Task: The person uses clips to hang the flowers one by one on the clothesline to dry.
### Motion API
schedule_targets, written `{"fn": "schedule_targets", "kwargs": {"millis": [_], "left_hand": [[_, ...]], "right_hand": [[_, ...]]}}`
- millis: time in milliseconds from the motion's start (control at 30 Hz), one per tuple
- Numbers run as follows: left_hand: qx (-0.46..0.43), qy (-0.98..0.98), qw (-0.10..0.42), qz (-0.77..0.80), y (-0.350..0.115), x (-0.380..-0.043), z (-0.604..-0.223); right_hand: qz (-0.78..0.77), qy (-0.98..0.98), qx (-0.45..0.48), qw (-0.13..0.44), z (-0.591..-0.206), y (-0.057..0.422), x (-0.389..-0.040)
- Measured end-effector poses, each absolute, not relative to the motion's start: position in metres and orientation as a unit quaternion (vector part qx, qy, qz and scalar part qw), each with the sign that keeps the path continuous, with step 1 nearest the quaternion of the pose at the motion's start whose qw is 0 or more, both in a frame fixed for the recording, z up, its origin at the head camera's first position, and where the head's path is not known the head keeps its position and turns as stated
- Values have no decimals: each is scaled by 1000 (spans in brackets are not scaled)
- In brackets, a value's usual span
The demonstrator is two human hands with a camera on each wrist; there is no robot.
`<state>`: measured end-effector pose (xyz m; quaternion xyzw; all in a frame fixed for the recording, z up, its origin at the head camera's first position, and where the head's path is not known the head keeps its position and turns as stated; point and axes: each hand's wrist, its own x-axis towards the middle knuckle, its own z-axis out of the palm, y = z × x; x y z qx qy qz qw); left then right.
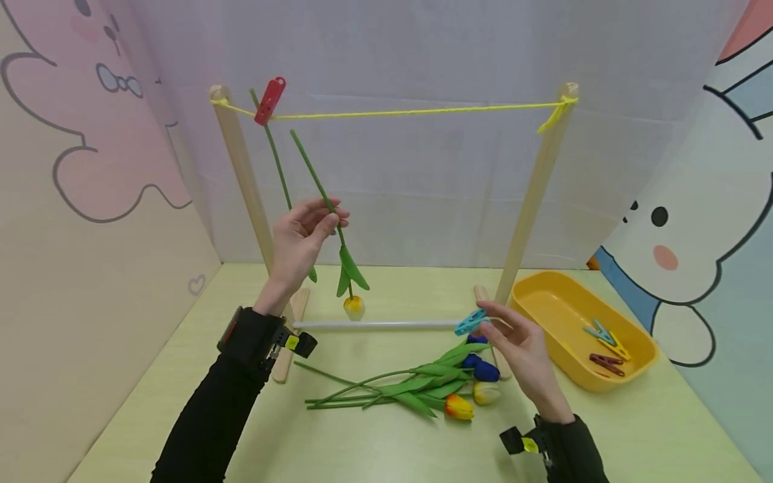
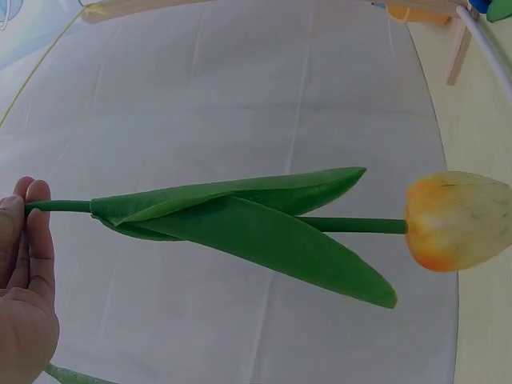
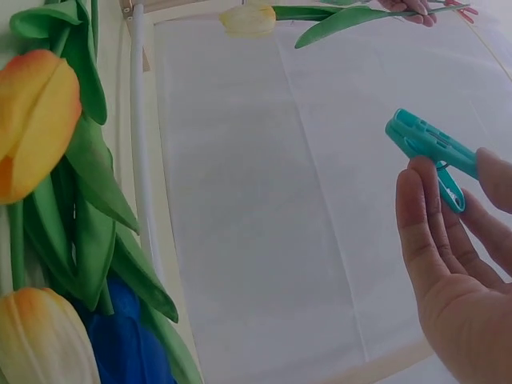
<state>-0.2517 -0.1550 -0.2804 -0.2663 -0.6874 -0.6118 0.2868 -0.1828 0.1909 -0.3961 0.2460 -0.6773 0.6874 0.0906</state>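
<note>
My left hand [image 1: 300,236] pinches the green stem of a pale yellow tulip [image 2: 456,222], held bloom downward with its upper stem end just below the yellow string [image 1: 410,112]. In my right hand [image 1: 527,350], thumb and fingertips grip a turquoise clothespin [image 3: 432,144], low near the right post. A red clothespin [image 1: 270,100] clips another stem [image 1: 276,157] to the string's left end; my left hand hides part of that flower. Below, several tulips [image 1: 423,387] lie on the table with blue, white and orange-yellow blooms pointing right.
Two wooden posts, left [image 1: 240,161] and right [image 1: 537,181], carry the string, with a white rod [image 1: 380,325] between them low down. At the right stands a yellow basin [image 1: 543,285] containing several clothespins [image 1: 606,363]. A white sheet [image 1: 386,188] hangs behind.
</note>
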Motion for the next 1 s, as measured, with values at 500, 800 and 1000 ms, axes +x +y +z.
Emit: {"fn": "schedule_targets", "kwargs": {"millis": [500,800,1000], "left_hand": [[-225,-656,244,-677,-157,-254,-268],[-208,-661,232,-682,-156,-254,-262],[-206,-661,229,-684,-156,-256,-256]], "right_hand": [[657,-674,321,103,-336,168,-214],[606,-706,336,146,-277,144,-234],[529,-735,371,205,-245,126,-250]]}}
